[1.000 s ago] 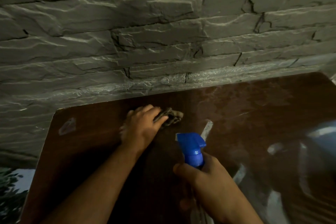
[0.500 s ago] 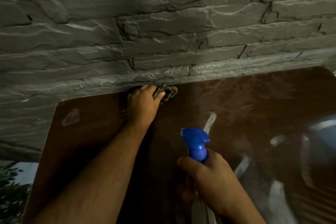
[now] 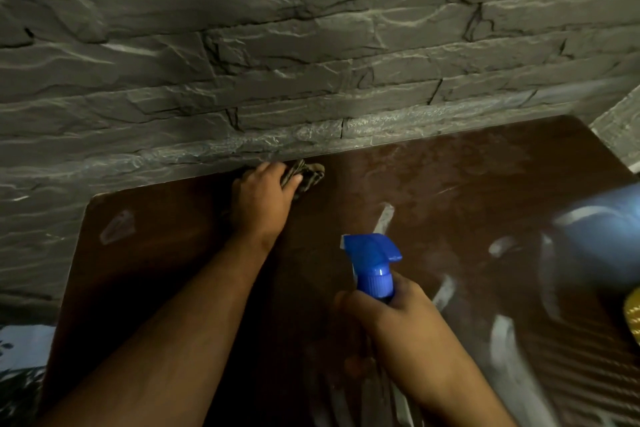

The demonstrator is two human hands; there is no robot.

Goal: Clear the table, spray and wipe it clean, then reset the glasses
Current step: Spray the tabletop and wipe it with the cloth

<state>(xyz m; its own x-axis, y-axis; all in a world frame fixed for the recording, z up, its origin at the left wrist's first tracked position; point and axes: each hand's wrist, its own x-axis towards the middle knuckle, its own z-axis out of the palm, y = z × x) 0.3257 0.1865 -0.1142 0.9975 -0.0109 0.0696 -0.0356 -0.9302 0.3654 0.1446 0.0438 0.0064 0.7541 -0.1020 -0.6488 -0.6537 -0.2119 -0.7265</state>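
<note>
1. Rough grey stone wall (image 3: 277,45) backs a glossy brown table (image 3: 467,184) with rounded corners.
2. Left hand (image 3: 259,201) grips a crumpled cloth (image 3: 308,175) at the table's far edge.
3. Right hand (image 3: 388,315) curls round a blue-nozzled bottle (image 3: 375,263), nearer.

Two hands (image 3: 263,198) (image 3: 388,312), one cloth (image 3: 306,175), one blue spray bottle (image 3: 374,263), one table (image 3: 485,184)

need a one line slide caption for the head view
Left hand presses a cloth at the table's far edge by the stone wall; right hand holds a blue spray bottle.
</note>
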